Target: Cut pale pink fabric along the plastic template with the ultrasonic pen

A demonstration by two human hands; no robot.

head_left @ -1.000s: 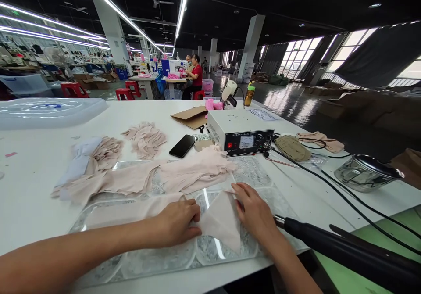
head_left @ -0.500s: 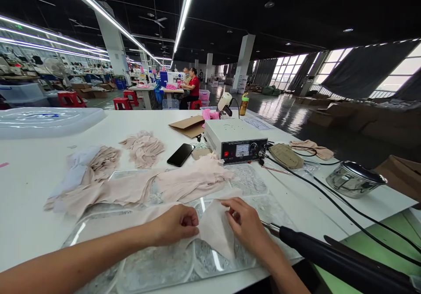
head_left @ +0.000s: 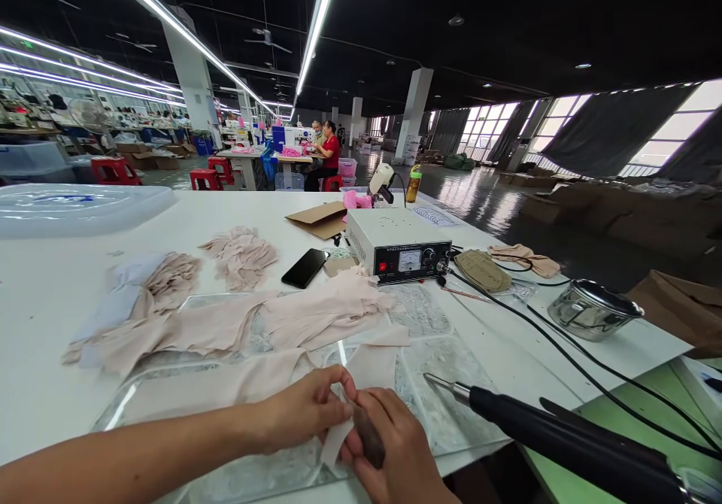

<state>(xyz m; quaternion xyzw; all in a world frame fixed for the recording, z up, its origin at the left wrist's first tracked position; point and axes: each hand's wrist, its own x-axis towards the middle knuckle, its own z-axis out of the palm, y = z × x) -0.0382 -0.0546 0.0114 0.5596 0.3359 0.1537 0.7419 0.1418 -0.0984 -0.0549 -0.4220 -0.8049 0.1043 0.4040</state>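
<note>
My left hand [head_left: 313,408] and my right hand [head_left: 395,436] meet low at the middle of the table. Both are closed with fingertips pinching a thin beige fabric piece [head_left: 337,438], its loose end hanging below my left fingers. A greyish-brown patch shows inside my right hand; I cannot tell what it is. Under the hands is a clear ribbed plastic sheet [head_left: 451,353]. Just beyond them lie flat beige fabric strips [head_left: 219,387]. Right of my right hand a black-handled tool [head_left: 541,429] with a metal blade tip points left, apart from the hand.
Farther back lie layered beige fabric [head_left: 316,312], a crumpled fabric pile [head_left: 242,256], a phone [head_left: 304,268] and a control box [head_left: 398,241]. Black cables [head_left: 541,331] cross rightward past a metal pot [head_left: 592,312]. A clear lid [head_left: 84,207] lies left; co-workers sit far back.
My right hand has moved down and left to meet my left hand. The fabric piece, spread between them before, is now gathered in their fingers. The view has shifted slightly.
</note>
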